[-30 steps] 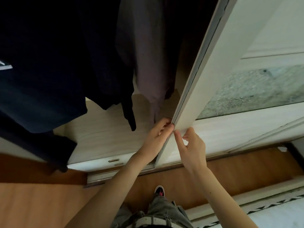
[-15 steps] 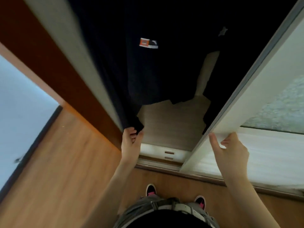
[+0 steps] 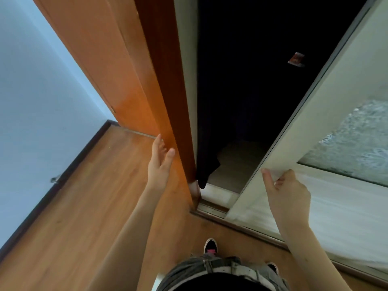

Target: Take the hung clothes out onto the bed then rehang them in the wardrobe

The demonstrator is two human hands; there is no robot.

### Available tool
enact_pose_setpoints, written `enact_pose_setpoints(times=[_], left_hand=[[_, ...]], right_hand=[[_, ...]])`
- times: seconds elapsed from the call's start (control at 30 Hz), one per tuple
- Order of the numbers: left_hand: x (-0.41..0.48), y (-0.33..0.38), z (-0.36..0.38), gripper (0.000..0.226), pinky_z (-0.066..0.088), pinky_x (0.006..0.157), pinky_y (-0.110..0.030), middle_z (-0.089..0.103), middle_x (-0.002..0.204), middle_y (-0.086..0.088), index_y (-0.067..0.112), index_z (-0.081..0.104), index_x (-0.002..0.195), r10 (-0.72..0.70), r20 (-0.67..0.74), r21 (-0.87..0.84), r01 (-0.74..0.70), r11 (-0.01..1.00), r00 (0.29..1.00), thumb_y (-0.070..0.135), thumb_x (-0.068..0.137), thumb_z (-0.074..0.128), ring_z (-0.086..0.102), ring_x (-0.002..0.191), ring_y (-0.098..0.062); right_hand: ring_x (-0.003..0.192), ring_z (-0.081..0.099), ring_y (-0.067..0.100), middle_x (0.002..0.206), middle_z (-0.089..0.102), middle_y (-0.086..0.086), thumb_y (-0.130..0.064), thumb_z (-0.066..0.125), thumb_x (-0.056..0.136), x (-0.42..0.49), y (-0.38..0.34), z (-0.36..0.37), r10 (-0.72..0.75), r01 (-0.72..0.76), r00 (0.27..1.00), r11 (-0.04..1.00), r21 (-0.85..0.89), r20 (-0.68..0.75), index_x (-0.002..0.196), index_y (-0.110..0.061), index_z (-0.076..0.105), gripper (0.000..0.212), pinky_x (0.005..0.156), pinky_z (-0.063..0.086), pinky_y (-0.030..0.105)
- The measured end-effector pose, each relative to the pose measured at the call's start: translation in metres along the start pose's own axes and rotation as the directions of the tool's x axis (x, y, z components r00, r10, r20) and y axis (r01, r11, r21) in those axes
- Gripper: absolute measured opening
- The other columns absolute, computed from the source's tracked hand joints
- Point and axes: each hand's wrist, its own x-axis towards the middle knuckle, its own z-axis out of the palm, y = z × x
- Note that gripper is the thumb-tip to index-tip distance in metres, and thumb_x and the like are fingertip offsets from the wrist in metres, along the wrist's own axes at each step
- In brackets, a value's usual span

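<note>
Dark clothes [image 3: 241, 85] hang inside the open wardrobe, one with a small orange and white label [image 3: 296, 59]. A dark hem [image 3: 206, 173] dangles by the left frame. My left hand [image 3: 160, 164] is raised with straight fingers beside the brown wardrobe side panel [image 3: 165, 85], and holds nothing. My right hand [image 3: 286, 192] grips the white sliding door [image 3: 327, 114] low down, thumb stretched up its face and fingers curled on it.
Wooden floor [image 3: 84, 217] spreads to the left, up to a pale blue wall [image 3: 31, 101] with a dark skirting. An orange-brown room door [image 3: 100, 49] stands left of the wardrobe. The sliding door has a frosted patterned pane [image 3: 357, 143]. My shoe [image 3: 210, 245] is by the door track.
The view has swung left. My left hand left the dark hem at the wardrobe's left edge and now sits outside the brown panel. My right hand stays on the sliding door.
</note>
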Motion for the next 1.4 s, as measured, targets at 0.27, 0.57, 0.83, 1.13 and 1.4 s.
enact_pose_setpoints(times=[0.27, 0.57, 0.83, 1.13, 1.4], left_hand=[[0.018, -0.005, -0.006, 0.064, 0.044, 0.108, -0.044, 0.054, 0.140, 0.003, 0.034, 0.038, 0.145, -0.067, 0.076, -0.013, 0.069, 0.998, 0.995, 0.054, 0.088, 0.060, 0.053, 0.127, -0.014], [0.017, 0.006, -0.011, 0.044, 0.047, 0.096, -0.020, 0.058, 0.127, 0.015, 0.038, 0.043, 0.135, -0.047, 0.109, -0.019, 0.050, 0.999, 0.993, 0.036, 0.094, 0.057, 0.058, 0.115, -0.003], [0.020, 0.006, -0.010, 0.043, 0.043, 0.095, -0.018, 0.052, 0.122, 0.026, 0.055, 0.037, 0.126, -0.099, 0.072, 0.053, 0.095, 0.994, 0.992, 0.047, 0.089, 0.059, 0.052, 0.116, 0.002], [0.019, 0.001, -0.008, 0.051, 0.047, 0.103, -0.033, 0.054, 0.134, 0.013, 0.040, 0.042, 0.137, -0.108, 0.059, 0.028, 0.107, 0.994, 0.992, 0.050, 0.090, 0.058, 0.053, 0.121, -0.008], [0.007, 0.043, -0.027, 0.032, 0.049, 0.099, -0.030, 0.057, 0.117, 0.021, 0.044, 0.046, 0.125, -0.025, 0.005, 0.003, 0.025, 1.000, 1.000, 0.037, 0.095, 0.055, 0.057, 0.109, 0.001]], right_hand=[[0.062, 0.063, 0.034, 0.067, 0.065, 0.013, -0.051, 0.051, 0.093, 0.002, -0.063, 0.036, -0.114, 0.118, 0.990, 0.992, -0.054, 0.078, 0.081, -0.003, 0.054, 0.049, 0.052, 0.031, 0.028], [0.058, 0.063, 0.034, 0.066, 0.065, 0.015, -0.038, 0.051, 0.097, 0.002, -0.120, 0.074, -0.274, 0.271, 0.955, 0.962, 0.039, 0.114, 0.076, -0.002, 0.058, 0.042, 0.047, 0.037, 0.030], [0.041, 0.058, 0.034, 0.051, 0.060, 0.014, -0.040, 0.055, 0.090, 0.005, -0.145, 0.108, -0.400, 0.395, 0.916, 0.914, 0.088, 0.042, 0.064, -0.002, 0.057, 0.045, 0.038, 0.042, 0.032], [0.038, 0.057, 0.032, 0.048, 0.058, 0.014, -0.033, 0.062, 0.087, 0.005, -0.148, 0.113, -0.430, 0.430, 0.903, 0.902, 0.037, -0.011, 0.061, -0.003, 0.055, 0.040, 0.036, 0.040, 0.028], [0.079, 0.064, 0.018, 0.085, 0.066, -0.001, -0.042, 0.054, 0.094, 0.008, -0.147, 0.058, -0.396, 0.365, 0.819, 0.918, 0.157, 0.416, 0.091, -0.012, 0.060, 0.031, 0.067, 0.047, 0.030]])
